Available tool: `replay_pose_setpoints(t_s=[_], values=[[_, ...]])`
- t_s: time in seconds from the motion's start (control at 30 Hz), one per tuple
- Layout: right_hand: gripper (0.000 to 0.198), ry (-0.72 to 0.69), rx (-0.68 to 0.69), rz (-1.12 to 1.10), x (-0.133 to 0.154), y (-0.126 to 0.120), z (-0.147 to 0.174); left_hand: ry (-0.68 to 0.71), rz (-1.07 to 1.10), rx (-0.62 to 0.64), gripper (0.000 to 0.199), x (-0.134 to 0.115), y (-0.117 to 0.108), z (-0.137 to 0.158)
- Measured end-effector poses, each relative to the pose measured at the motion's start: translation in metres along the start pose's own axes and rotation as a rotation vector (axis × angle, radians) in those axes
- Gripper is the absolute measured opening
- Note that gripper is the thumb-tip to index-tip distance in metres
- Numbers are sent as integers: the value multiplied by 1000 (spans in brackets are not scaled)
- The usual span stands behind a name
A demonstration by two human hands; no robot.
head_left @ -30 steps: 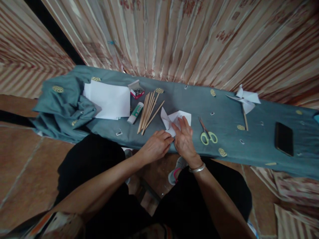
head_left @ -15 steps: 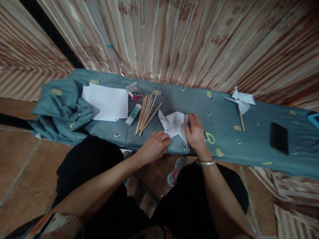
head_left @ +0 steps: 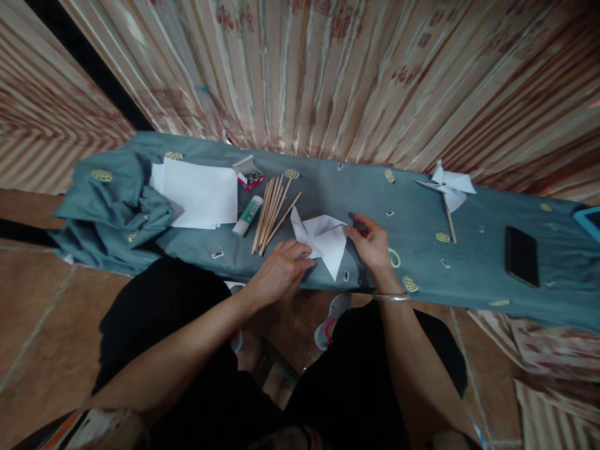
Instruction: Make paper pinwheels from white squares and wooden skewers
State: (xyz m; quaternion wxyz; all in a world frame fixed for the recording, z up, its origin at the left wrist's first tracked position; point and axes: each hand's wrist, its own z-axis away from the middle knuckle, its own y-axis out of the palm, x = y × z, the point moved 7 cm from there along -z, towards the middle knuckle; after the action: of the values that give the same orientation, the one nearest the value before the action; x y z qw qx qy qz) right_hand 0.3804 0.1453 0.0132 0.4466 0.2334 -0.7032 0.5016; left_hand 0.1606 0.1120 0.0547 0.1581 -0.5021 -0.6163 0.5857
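A folded white paper pinwheel (head_left: 323, 236) lies on the cloth between my hands, its blades pointing outward and one corner aimed toward me. My left hand (head_left: 284, 265) is closed on its lower left edge, fingers curled over the paper. At the right corner, my right hand (head_left: 370, 244) has its thumb against the paper and the index finger close by, lightly gripping it. Part of a pair of scissors with a light green handle (head_left: 395, 257) shows beside my right hand. Left of the pinwheel lie several wooden sticks (head_left: 272, 212) and a glue stick (head_left: 247, 216).
A stack of white paper (head_left: 201, 194) lies at left by bunched cloth (head_left: 107, 194). An open small box (head_left: 250, 174) holds shiny small pieces. Toward the right are a pinwheel on a stick (head_left: 450, 187), a dark phone (head_left: 522, 256) and a blue-edged object (head_left: 588, 222). A striped curtain (head_left: 304, 81) hangs behind.
The pinwheel's right blade has swung down, its point now toward me. My right hand has drawn back from over the paper to its corner. My left hand has shifted slightly left.
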Motion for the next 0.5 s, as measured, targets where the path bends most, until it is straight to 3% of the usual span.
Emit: replay_pose_setpoints(t_s=[0.1,0.3,0.5], values=[[50,152,-33,-206,-10,1,-2,-4,11,-28,21,3,-3,3],[36,240,19,-392,-2,7,3,-81,78,-88,16,12,-10,3],[23,385,-123,-527,-8,-9,15,-110,93,-203,15,15,-24,-1]])
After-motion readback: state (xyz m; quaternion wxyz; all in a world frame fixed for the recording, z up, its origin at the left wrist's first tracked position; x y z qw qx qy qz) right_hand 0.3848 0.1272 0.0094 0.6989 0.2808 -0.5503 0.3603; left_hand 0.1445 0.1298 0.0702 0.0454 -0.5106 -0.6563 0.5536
